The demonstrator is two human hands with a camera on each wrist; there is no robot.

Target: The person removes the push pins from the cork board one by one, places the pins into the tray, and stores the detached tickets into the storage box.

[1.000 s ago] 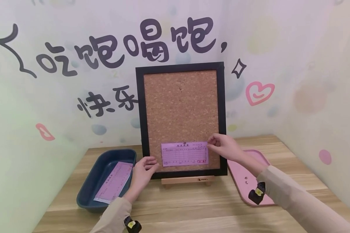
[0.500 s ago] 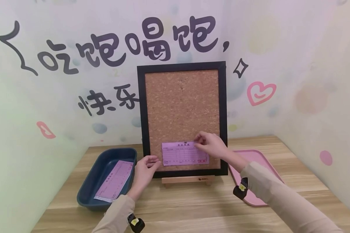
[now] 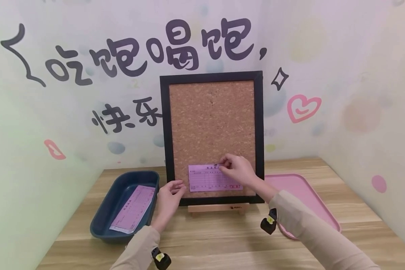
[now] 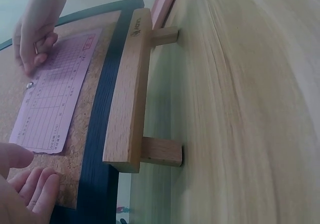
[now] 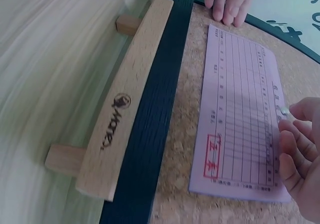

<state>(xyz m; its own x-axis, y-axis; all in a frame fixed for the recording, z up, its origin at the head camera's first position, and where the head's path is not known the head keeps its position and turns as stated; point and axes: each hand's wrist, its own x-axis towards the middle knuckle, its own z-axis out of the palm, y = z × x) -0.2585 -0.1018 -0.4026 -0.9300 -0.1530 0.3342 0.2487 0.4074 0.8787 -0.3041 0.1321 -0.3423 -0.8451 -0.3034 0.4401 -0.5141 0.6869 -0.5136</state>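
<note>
A lilac receipt slip [image 3: 202,178] with a printed grid and a red stamp lies flat against the lower part of a framed corkboard [image 3: 212,123]. A small silvery pushpin [image 4: 30,85] sits at the middle of the slip's top edge. My right hand [image 3: 237,170] is over the upper right of the slip, fingers loosely bent and fingertips right beside the pin in the right wrist view. At the board's lower left corner is my left hand [image 3: 170,195], its fingers relaxed near the slip's left edge and gripping nothing.
A wooden easel stand [image 3: 219,208] bears the board on the wood-grain table [image 3: 222,240]. To the left, a dark blue basin [image 3: 99,225] contains more lilac slips. A pink tray [image 3: 310,202] lies to the right, partly behind my right sleeve. Behind is a printed wall [image 3: 209,45].
My right hand has moved left along the slip's top edge, from its upper right corner to beside the pin. My left hand stays at the board's lower left corner.
</note>
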